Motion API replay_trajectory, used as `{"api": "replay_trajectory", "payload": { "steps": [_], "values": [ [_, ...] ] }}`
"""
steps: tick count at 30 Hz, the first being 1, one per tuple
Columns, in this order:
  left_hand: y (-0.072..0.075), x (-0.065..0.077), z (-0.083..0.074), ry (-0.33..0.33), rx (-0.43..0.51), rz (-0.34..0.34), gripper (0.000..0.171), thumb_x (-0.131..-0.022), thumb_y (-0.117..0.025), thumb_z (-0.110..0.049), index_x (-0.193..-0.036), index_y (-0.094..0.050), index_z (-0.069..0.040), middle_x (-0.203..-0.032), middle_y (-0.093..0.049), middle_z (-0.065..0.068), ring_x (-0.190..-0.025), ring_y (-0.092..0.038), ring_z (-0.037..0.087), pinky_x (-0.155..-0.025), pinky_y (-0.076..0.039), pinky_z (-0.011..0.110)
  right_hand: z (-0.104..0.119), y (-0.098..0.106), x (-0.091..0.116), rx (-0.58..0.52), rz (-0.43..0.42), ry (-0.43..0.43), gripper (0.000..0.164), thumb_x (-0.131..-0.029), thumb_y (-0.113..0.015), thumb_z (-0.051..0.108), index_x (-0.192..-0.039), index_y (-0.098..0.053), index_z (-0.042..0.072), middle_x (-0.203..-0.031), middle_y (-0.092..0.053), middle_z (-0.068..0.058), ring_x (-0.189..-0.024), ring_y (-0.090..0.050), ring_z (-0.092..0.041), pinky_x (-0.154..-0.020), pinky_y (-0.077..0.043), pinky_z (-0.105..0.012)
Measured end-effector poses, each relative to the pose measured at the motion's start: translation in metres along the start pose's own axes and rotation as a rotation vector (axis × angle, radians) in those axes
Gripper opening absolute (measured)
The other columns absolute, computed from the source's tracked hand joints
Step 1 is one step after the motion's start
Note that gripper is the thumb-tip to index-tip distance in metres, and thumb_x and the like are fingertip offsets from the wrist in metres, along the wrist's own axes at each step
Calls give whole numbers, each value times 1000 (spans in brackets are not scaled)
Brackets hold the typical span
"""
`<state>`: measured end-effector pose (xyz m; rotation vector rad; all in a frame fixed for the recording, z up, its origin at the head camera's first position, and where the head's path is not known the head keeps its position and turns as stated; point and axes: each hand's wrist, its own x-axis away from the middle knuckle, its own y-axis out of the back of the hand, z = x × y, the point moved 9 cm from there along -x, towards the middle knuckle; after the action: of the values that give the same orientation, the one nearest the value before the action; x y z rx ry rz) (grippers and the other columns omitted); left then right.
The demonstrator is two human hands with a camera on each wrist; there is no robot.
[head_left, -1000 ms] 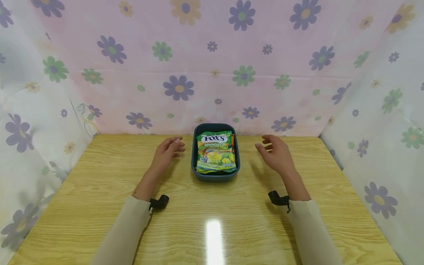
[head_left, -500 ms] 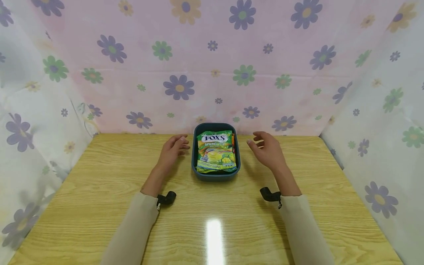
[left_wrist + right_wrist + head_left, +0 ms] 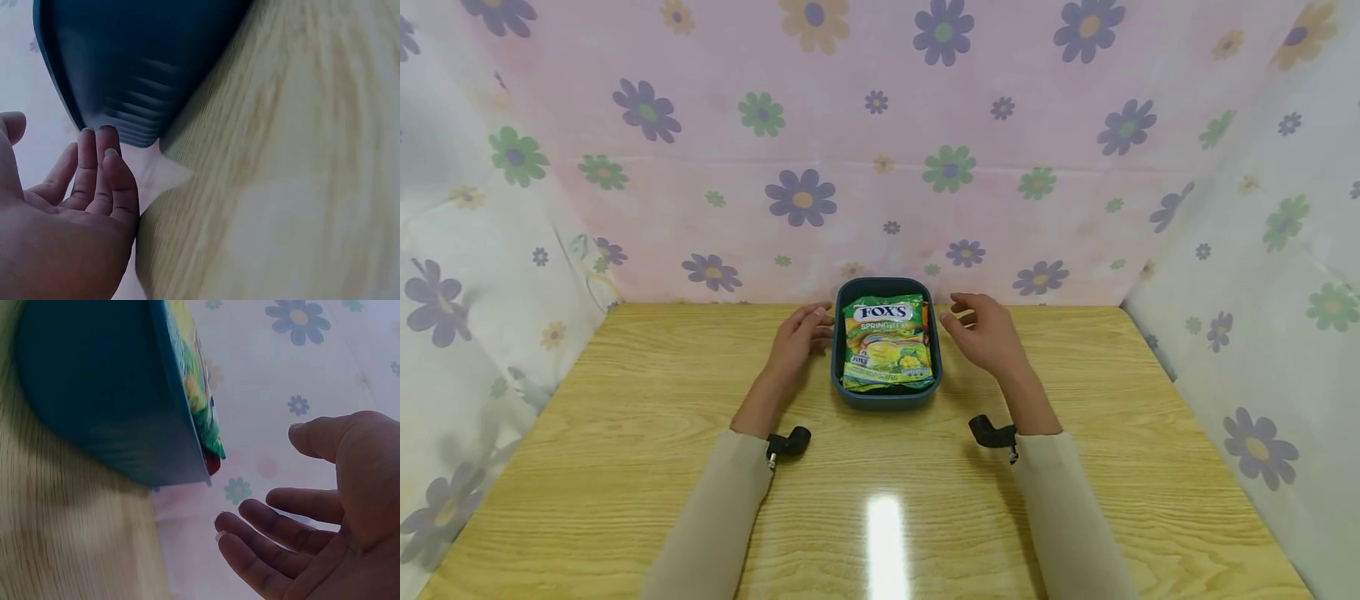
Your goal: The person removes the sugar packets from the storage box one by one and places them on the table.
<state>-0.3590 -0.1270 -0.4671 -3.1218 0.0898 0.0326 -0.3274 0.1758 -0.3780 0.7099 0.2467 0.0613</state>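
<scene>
A dark blue plastic bin [image 3: 887, 403] stands on the wooden table, holding a green and yellow bag of Fox's Spring Tea candy [image 3: 886, 343]. Something orange-red peeks out beside the bag on its right. My left hand [image 3: 797, 337] is at the bin's left side, its fingertips right at the wall; the left wrist view shows those fingers [image 3: 87, 162] loosely bent near the ribbed side. On the other side my right hand [image 3: 985, 333] is held a little off the bin, thumb and fingers relaxed. In the right wrist view a gap shows between the fingers [image 3: 262, 547] and the bin [image 3: 100, 394].
The wooden table [image 3: 647, 467] reaches back to a pink flowered curtain [image 3: 880, 208]. White flowered cloth [image 3: 1270, 275] hangs at both sides. A black camera mount [image 3: 788, 442] sits on the left wrist and another camera mount [image 3: 992, 432] on the right.
Both hands have moved inward toward the bin, the left one rightward and the right one leftward. The bin and the candy bag have stayed in place.
</scene>
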Motion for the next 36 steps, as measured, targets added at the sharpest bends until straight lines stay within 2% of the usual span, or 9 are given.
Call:
{"api": "replay_trajectory", "payload": {
  "steps": [9, 15, 19, 21, 23, 25, 28, 33, 36],
  "values": [
    [-8, -3, 6, 24, 68, -8, 46, -113, -53, -38, -147, -60, -8, -106, -68, 3, -85, -63, 13, -77, -53, 27, 16, -22, -12, -23, 37, 23, 52, -106, -66, 27, -147, -59, -3, -130, -67, -22, -107, -71, -38, -89, -60, -52],
    [-8, -5, 9, 12, 40, 5, 43, -110, -59, -26, -148, -59, -6, -97, -68, -2, -84, -62, 13, -78, -53, 26, 22, -34, -16, 14, 68, 14, 52, -106, -66, 27, -145, -59, -6, -121, -69, -20, -100, -73, -34, -82, -61, -48],
    [-7, -6, 11, 1, 39, 12, 43, -110, -60, -21, -150, -58, -5, -90, -67, -4, -83, -63, 12, -78, -52, 26, 32, -39, -17, 99, 78, 44, 35, -105, -66, 26, -117, -68, -6, -91, -65, -14, -76, -62, -27, -70, -52, -40],
    [-7, -7, 11, -5, 44, 13, 43, -110, -60, -21, -149, -58, -4, -90, -67, -4, -82, -63, 12, -77, -52, 26, 37, -42, -17, 136, 84, 56, 29, -105, -66, 25, -104, -66, -4, -74, -54, -9, -63, -51, -23, -64, -43, -38],
    [-8, -7, 11, -12, 50, 16, 43, -109, -61, -20, -149, -58, -4, -90, -67, -5, -82, -62, 12, -76, -52, 26, 40, -44, -16, 155, 99, 56, 29, -105, -66, 25, -101, -64, -3, -65, -44, -6, -57, -40, -22, -63, -36, -39],
    [-8, -7, 11, -20, 57, 19, 43, -109, -62, -20, -149, -59, -4, -89, -67, -5, -81, -62, 11, -75, -52, 25, 40, -46, -16, 169, 108, 47, 34, -105, -65, 27, -114, -66, -6, -67, -43, -4, -59, -40, -21, -67, -38, -39],
    [-8, -7, 10, -25, 74, 18, 42, -109, -61, -17, -148, -59, -3, -88, -67, -4, -80, -62, 12, -75, -52, 26, 41, -49, -16, 178, 109, 31, 49, -105, -65, 30, -133, -62, -10, -79, -52, -8, -70, -49, -24, -75, -44, -42],
    [-7, -6, 10, -20, 75, 13, 41, -109, -60, -14, -148, -59, -3, -87, -66, -5, -81, -62, 11, -76, -52, 27, 39, -54, -17, 168, 129, 24, 46, -105, -64, 32, -124, -62, -10, -106, -59, -21, -94, -55, -33, -84, -45, -48],
    [-8, -6, 11, -17, 64, 15, 42, -109, -60, -15, -149, -59, -4, -88, -67, -5, -81, -62, 11, -77, -52, 26, 35, -57, -16, 139, 153, -8, 54, -106, -62, 34, -135, -56, -11, -128, -56, -29, -107, -55, -38, -89, -46, -51]
  ]
}}
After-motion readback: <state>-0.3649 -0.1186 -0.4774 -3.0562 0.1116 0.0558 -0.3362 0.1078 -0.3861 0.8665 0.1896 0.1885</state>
